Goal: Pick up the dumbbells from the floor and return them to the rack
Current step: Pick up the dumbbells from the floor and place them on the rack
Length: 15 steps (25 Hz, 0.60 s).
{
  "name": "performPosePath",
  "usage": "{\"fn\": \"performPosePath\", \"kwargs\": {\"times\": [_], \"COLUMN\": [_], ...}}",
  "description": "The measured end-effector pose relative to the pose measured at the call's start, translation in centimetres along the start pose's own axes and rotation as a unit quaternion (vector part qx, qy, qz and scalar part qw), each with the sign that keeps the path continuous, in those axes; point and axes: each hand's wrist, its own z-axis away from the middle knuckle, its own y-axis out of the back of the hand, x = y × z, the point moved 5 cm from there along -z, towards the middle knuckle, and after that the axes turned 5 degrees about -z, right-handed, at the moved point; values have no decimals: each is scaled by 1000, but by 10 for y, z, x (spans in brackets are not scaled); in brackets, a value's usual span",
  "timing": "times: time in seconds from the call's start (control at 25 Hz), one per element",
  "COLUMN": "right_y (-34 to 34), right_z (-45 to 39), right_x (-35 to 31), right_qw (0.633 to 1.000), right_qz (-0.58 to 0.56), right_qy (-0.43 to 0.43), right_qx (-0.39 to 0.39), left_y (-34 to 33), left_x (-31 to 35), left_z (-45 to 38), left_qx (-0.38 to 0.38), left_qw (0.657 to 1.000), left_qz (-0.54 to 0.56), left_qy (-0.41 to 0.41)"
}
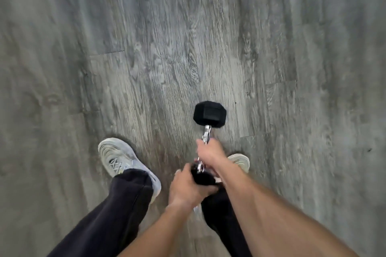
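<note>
Pointing away from person, dumbbell (209, 117); right hand (210, 151) gripping handle.

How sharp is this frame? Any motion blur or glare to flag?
Head view: floor streaked with motion blur, worst toward the edges; dumbbell, right hand and left hand fairly sharp; slight glint on the chrome handle; even soft light, no hard shadows; wide-angle bending at the borders.

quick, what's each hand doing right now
Left hand: grips the near black rubber head of the chrome-handled hex dumbbell.
Right hand: grips its handle.
</note>
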Motion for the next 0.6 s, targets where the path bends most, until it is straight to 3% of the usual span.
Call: {"fn": "performPosePath", "kwargs": {"times": [0.16,0.28,0.44,0.6], "right_y": [29,41,10,-64], "right_z": [187,316,475,574], "right_x": [-7,-32,-86,-132], "right_qw": [989,979,947,920], "right_qz": [-138,-199,-312,-358], "right_qy": [-61,-53,-39,-41], "right_qx": [-3,0,-68,-157], "left_y": [80,157,286,396], "left_x": [19,21,-6,-52], "left_z": [166,271,393,467], "left_qx": [-57,-82,-30,62], "left_qw": [996,991,986,968], "left_qz": [-52,-38,-6,-67], "left_qy": [-36,-94,-166,-235]}}
